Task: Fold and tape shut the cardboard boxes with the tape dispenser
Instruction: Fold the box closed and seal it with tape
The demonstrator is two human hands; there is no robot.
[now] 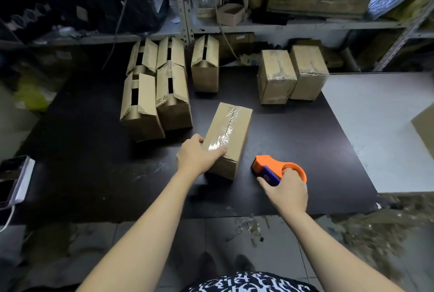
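My left hand grips the near end of the taped box, thumb laid across its top. Just right of that box, my right hand curls round the orange tape dispenser, which rests on the dark surface.

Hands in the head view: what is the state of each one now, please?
Left hand: closed, gripping the near end of the taped box.
Right hand: closed, holding the orange tape dispenser on the table.

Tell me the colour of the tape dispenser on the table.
The tape dispenser is orange with a blue-purple block, clearest in the head view.
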